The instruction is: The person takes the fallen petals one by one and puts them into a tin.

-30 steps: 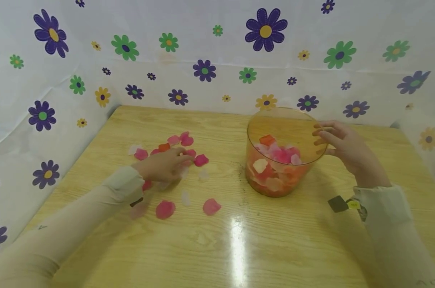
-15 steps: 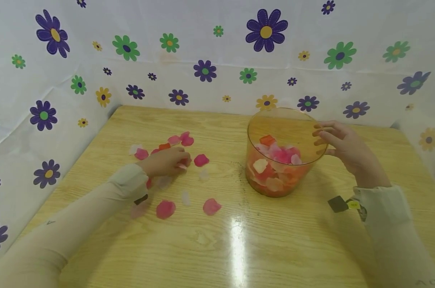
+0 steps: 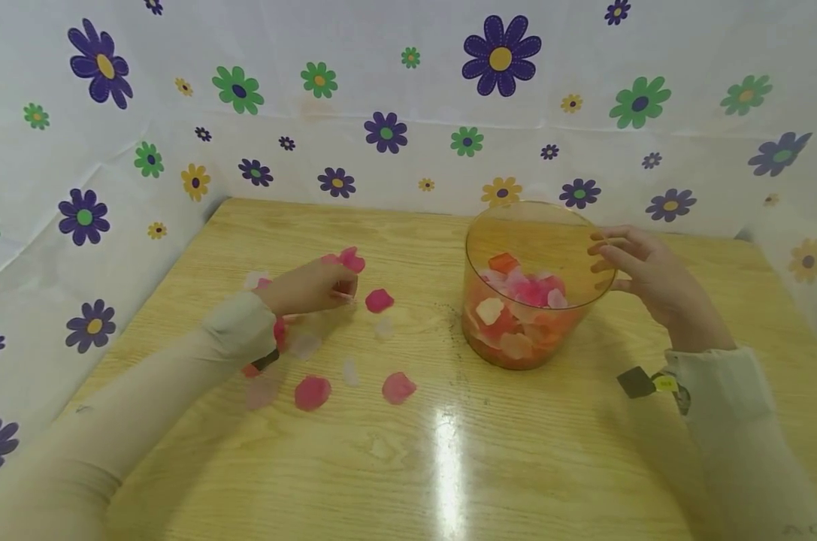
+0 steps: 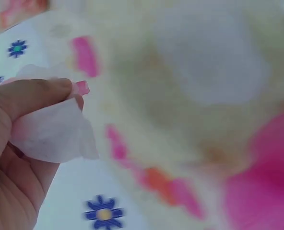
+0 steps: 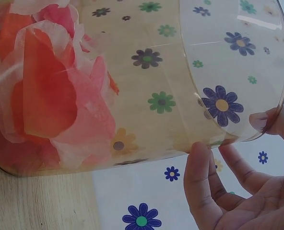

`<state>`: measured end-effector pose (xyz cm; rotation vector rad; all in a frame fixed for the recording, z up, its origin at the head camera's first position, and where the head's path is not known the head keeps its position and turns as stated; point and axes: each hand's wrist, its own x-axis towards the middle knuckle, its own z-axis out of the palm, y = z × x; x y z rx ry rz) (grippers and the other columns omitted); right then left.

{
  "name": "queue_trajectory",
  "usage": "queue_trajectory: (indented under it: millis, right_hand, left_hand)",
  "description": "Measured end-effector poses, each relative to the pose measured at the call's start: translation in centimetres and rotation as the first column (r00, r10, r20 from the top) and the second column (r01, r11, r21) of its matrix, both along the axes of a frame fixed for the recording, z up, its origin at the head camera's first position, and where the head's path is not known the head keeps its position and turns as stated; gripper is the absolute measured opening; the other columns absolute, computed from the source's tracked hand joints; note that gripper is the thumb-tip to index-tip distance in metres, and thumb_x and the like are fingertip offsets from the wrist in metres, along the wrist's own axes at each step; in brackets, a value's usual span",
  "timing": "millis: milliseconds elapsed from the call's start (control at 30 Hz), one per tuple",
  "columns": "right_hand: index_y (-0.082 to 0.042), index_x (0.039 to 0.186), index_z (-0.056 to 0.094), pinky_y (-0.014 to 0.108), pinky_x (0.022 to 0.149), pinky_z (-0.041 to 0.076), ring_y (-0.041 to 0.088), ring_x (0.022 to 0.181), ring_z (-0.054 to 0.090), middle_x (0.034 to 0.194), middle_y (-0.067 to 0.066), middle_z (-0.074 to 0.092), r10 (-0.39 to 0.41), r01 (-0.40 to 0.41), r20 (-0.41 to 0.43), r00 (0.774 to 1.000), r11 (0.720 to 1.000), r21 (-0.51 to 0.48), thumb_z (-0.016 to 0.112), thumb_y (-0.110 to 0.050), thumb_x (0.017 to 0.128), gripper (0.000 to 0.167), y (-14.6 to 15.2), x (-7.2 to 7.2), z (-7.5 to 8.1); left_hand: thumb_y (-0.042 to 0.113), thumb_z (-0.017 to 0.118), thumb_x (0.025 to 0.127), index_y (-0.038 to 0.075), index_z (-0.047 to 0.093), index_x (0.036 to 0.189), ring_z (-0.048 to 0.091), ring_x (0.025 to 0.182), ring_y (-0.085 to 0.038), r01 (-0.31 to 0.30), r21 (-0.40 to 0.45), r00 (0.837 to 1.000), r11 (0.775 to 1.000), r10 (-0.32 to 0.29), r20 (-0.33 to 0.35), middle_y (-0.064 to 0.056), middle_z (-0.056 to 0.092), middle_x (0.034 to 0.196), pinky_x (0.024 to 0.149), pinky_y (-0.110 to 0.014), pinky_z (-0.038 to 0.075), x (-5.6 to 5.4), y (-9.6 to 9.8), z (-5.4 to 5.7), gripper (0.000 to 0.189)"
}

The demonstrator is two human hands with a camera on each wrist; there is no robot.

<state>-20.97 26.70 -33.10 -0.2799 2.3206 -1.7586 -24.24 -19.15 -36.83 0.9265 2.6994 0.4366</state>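
Observation:
My left hand (image 3: 313, 288) pinches pale petals between thumb and fingers, low over the table at left. In the left wrist view a whitish petal (image 4: 53, 134) hangs from the pinch, and a small pink petal (image 4: 82, 88) pokes out past the thumb. A see-through amber bucket (image 3: 482, 330) stands upright at right of centre, part filled with pink, orange and white petals (image 3: 533, 289). My right hand (image 3: 652, 278) holds its rim from the right side. In the right wrist view, the fingers (image 5: 199, 177) curl at the bucket's edge.
Loose petals lie around the left hand: a dark pink petal (image 3: 379, 300), a pink petal (image 3: 399, 388), a rose petal (image 3: 312, 393) and a white petal (image 3: 350, 371). Flower-print cloth (image 3: 279, 45) walls the wooden table (image 3: 381, 466) at back and sides.
My left hand has drawn its fingers together around petals and moved slightly up and away among the scattered petals. The right hand and the bucket have stayed in place.

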Motion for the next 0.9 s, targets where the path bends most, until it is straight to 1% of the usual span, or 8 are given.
queue_trajectory:
  millis: [100, 267, 367, 500, 600, 700, 833, 900]
  right_hand:
    - [-0.026, 0.115, 0.05, 0.016, 0.075, 0.05, 0.002, 0.094, 0.054, 0.107, -0.018, 0.056, 0.008, -0.008, 0.01, 1.0, 1.0, -0.028, 0.045, -0.025, 0.099, 0.017, 0.0, 0.0, 0.0]
    - [-0.027, 0.114, 0.05, 0.016, 0.075, 0.05, 0.001, 0.092, 0.056, 0.106, -0.018, 0.057, 0.012, -0.012, 0.009, 1.0, 0.999, -0.04, 0.045, -0.024, 0.099, 0.016, 0.0, 0.0, 0.0]
    - [-0.026, 0.115, 0.05, 0.016, 0.075, 0.05, 0.003, 0.09, 0.057, 0.106, -0.016, 0.057, 0.01, -0.01, 0.01, 1.0, 0.999, -0.046, 0.046, -0.024, 0.099, 0.017, 0.0, 0.0, 0.1]
    - [-0.026, 0.116, 0.05, 0.016, 0.075, 0.05, 0.003, 0.09, 0.057, 0.106, -0.015, 0.057, 0.009, -0.008, 0.015, 1.0, 0.999, -0.049, 0.046, -0.025, 0.099, 0.018, 0.0, 0.1, 0.2]
    - [-0.026, 0.117, 0.05, 0.016, 0.076, 0.05, 0.003, 0.091, 0.057, 0.107, -0.016, 0.056, 0.008, -0.008, 0.011, 1.0, 0.999, -0.035, 0.045, -0.026, 0.099, 0.018, 0.0, 0.1, 0.2]
    - [-0.023, 0.123, 0.047, 0.015, 0.077, 0.05, 0.003, 0.094, 0.055, 0.111, -0.016, 0.054, 0.007, -0.007, -0.008, 1.0, 1.0, 0.031, 0.044, -0.03, 0.099, 0.025, 0.0, 0.2, 0.3]
    - [-0.02, 0.129, 0.045, 0.016, 0.078, 0.05, 0.002, 0.096, 0.055, 0.111, -0.017, 0.054, -0.012, 0.013, -0.016, 1.0, 0.997, 0.075, 0.043, -0.033, 0.099, 0.033, 0.0, 0.1, 0.4]
    - [-0.022, 0.126, 0.047, 0.017, 0.078, 0.051, 0.002, 0.095, 0.056, 0.109, -0.019, 0.055, -0.02, 0.021, -0.015, 1.0, 0.997, 0.071, 0.043, -0.033, 0.099, 0.03, 0.0, 0.1, 0.4]
  left_hand:
    - [0.004, 0.065, 0.086, 0.01, 0.056, 0.077, 0.056, 0.079, -0.017, -0.002, 0.023, 1.0, 1.0, 0.002, -0.027, -0.001, 0.057, 0.076, 0.079, -0.033, 0.052, -0.2, 1.0, 2.3, 0.013]
    - [0.007, 0.064, 0.088, 0.01, 0.059, 0.085, 0.059, 0.085, -0.017, -0.039, 0.059, 0.998, 0.998, 0.041, -0.037, -0.002, 0.063, 0.086, 0.084, -0.032, 0.053, -0.2, 3.6, 6.9, 0.006]
    - [0.007, 0.063, 0.088, 0.011, 0.06, 0.085, 0.059, 0.084, -0.016, 0.009, 0.101, 0.997, 0.995, -0.001, -0.078, -0.002, 0.065, 0.087, 0.083, -0.03, 0.054, -0.3, 5.9, 9.4, 0.006]
    - [0.007, 0.063, 0.088, 0.013, 0.06, 0.084, 0.058, 0.083, -0.013, 0.111, 0.154, 0.988, 0.982, -0.093, -0.12, 0.0, 0.065, 0.086, 0.082, -0.026, 0.053, -0.7, 9.6, 11.8, 0.008]
    - [0.009, 0.062, 0.089, 0.013, 0.06, 0.085, 0.056, 0.083, -0.012, 0.182, 0.17, 0.978, 0.968, -0.161, -0.13, 0.001, 0.063, 0.086, 0.081, -0.023, 0.052, -0.9, 12.6, 13.2, 0.007]
    - [0.009, 0.061, 0.09, 0.013, 0.06, 0.085, 0.054, 0.082, -0.012, 0.246, 0.183, 0.965, 0.952, -0.222, -0.141, 0.0, 0.061, 0.085, 0.081, -0.021, 0.05, -0.9, 15.5, 14.1, 0.006]
    - [0.009, 0.061, 0.09, 0.013, 0.059, 0.086, 0.053, 0.082, -0.01, 0.311, 0.186, 0.945, 0.932, -0.282, -0.167, 0.001, 0.06, 0.085, 0.08, -0.018, 0.049, -1.0, 18.7, 14.4, 0.006]
    - [0.01, 0.061, 0.09, 0.013, 0.06, 0.087, 0.053, 0.083, -0.009, 0.32, 0.183, 0.943, 0.93, -0.294, -0.156, 0.002, 0.06, 0.085, 0.081, -0.016, 0.049, -1.0, 20.0, 14.3, 0.004]
